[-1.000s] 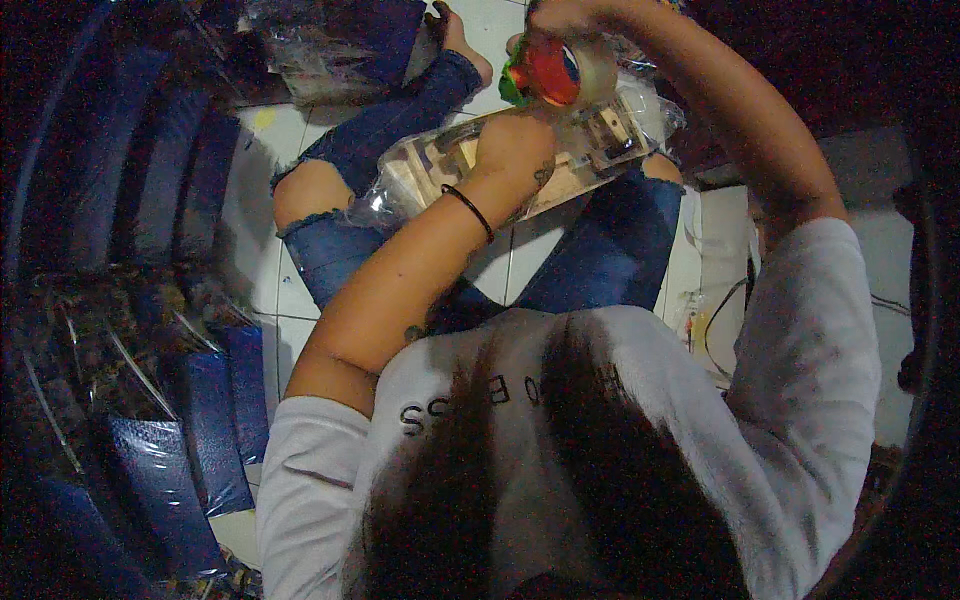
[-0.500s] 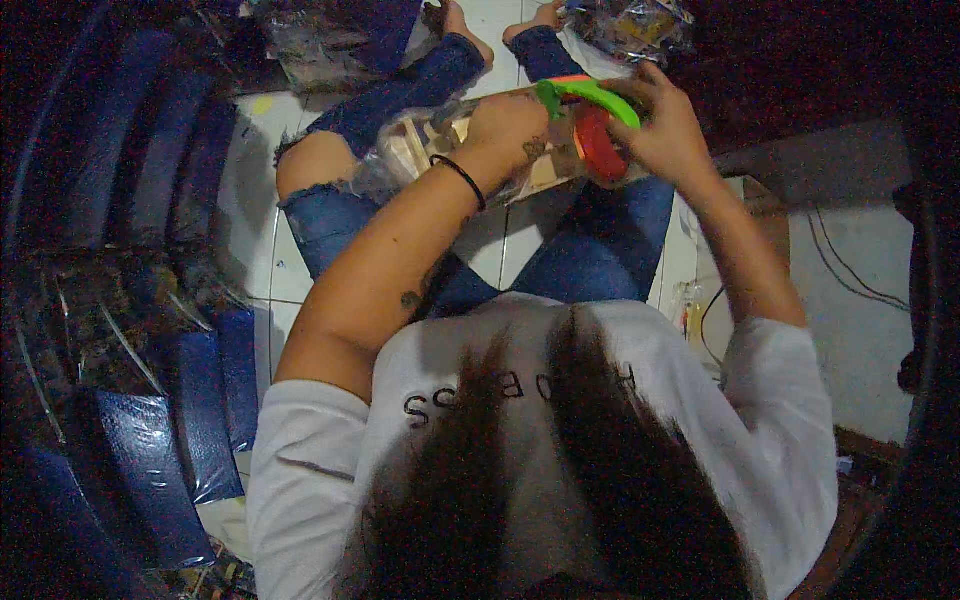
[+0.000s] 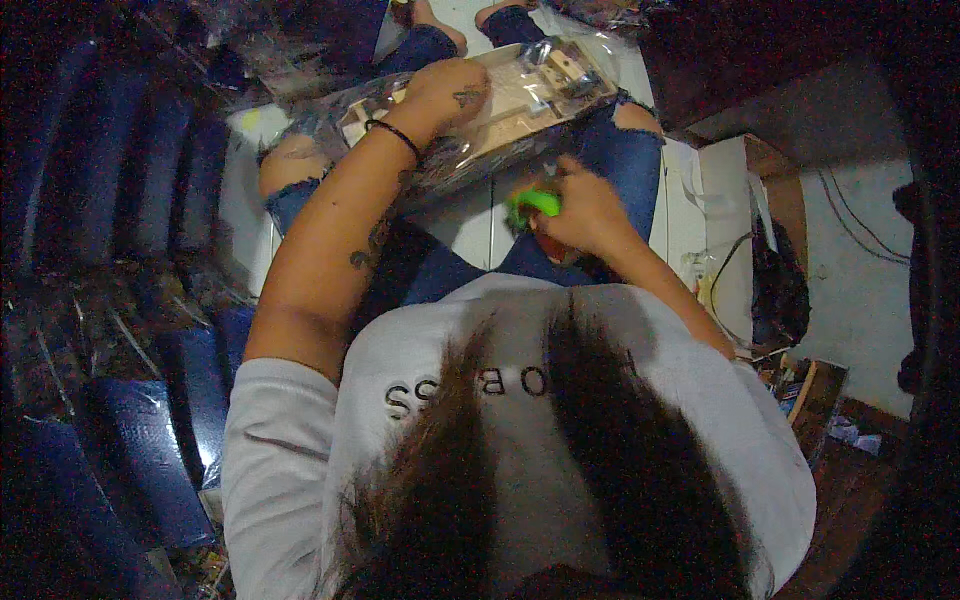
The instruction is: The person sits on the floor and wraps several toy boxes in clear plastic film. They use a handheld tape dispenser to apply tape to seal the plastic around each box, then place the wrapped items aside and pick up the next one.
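Seated person viewed from above, legs in torn blue jeans (image 3: pixel 610 160) stretched over a white tiled floor (image 3: pixel 470 215). Stacks of dark blue packets (image 3: pixel 140 440) lie well apart from both hands, beyond the left arm. Across the thighs rests a clear plastic bag holding pale wooden pieces (image 3: pixel 520 100), the largest item within reach. The left hand (image 3: pixel 445 92) lies palm-down on top of this bag, fingers spread and pressing on the plastic, with a dark band around the wrist; it grips nothing. Just below that hand and nearer the body, between the knees, the right hand (image 3: pixel 585 205) is closed around a tape dispenser with a bright green part (image 3: pixel 532 205), of which only the green edge and a trace of red show past the fingers. The dispenser sits just beneath the near edge of the bag; whether the two touch cannot be told. Beyond the right hand, a white box (image 3: pixel 725 230) stands on the floor, with dark cables (image 3: pixel 850 225) running past it.
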Motion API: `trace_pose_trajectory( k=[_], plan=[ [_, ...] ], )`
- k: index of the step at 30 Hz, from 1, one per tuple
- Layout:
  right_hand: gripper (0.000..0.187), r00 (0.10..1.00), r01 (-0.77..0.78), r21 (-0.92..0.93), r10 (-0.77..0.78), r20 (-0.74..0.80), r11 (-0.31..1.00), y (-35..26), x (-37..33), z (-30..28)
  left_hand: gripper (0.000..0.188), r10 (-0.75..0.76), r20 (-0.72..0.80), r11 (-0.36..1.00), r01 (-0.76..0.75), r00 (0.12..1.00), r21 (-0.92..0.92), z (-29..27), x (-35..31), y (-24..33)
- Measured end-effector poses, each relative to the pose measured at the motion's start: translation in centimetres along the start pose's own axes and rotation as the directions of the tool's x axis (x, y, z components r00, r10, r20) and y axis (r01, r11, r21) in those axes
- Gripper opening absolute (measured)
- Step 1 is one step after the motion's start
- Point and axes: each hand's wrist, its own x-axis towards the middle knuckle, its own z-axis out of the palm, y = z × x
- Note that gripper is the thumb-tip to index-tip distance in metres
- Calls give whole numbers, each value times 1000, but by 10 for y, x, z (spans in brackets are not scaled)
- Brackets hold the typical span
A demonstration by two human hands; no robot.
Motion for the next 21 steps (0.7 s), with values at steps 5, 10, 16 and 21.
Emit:
trace_pose_trajectory(
  k=[5,10,16,21],
  plan=[
    [45,957,86,344,19,-290,935,63,-18,-8,29,-39,103,999,41,994,-20,-17,-1,3],
    [43,506,-179,495,511,-695,850,212,-60,24,30,85,-146,921,-21,986,389,-17,4,2],
    [58,493,-531,436,683,-538,727,268,-5,104,34,50,390,835,176,919,-521,-14,61,-46],
    [80,848,83,674,304,-434,734,79,8,46,68,-107,813,681,638,572,-359,-1,72,-69]
  ],
)
